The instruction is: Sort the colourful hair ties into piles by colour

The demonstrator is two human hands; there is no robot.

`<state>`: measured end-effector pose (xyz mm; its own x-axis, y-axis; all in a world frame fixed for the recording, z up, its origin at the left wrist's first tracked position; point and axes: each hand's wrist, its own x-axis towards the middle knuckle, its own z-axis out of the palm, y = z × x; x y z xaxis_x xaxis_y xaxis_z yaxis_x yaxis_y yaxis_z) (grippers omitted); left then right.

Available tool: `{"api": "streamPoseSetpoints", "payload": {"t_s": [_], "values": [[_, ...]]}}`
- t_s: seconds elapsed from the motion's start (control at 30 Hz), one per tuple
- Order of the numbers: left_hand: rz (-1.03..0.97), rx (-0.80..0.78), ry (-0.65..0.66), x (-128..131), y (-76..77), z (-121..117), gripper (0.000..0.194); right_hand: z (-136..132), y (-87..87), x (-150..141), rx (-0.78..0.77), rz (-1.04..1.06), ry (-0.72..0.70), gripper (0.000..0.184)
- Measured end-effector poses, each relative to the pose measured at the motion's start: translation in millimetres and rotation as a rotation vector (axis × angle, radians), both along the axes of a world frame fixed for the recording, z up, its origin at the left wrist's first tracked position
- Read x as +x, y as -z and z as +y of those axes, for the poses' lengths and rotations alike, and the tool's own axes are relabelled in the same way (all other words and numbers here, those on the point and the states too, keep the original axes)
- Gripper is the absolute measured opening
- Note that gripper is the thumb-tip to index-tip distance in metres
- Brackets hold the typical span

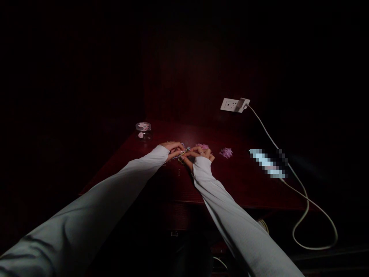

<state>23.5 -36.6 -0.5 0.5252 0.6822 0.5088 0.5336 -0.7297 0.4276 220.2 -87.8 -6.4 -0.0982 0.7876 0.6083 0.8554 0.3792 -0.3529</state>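
Left hand (pixel 173 148) and right hand (pixel 203 152): fingers bent, tips nearly meeting at small coloured pieces (pixel 188 149) on the table (pixel 245 181); whether either grips one, I cannot tell. Light pinches and low wrists should serve best. Rightward lies a purple pile (pixel 226 152); a jar (pixel 143 132) stands beyond, left; a socket (pixel 230 104), right.

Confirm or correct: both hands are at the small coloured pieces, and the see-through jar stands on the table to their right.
No: the head view shows the see-through jar on the table to the left of both hands. The rest holds.
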Motion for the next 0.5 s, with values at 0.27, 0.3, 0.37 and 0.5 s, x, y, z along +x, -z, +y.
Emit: {"api": "streamPoseSetpoints", "payload": {"t_s": [0.27,0.3,0.37,0.5], "values": [[-0.016,0.001,0.010,1,-1.5,-1,0.025,9,8.6,0,-0.014,0.028,-0.011,0.029],[-0.013,-0.002,0.008,1,-2.0,-2,0.025,10,9.8,0,-0.021,0.035,-0.011,0.026],[-0.004,-0.004,0.004,2,-2.1,-2,0.025,12,11.3,-2,-0.027,0.045,-0.011,0.023],[0.016,-0.005,-0.016,0,-0.3,0,0.025,8,7.9,0,-0.016,0.050,-0.021,0.024]]}}
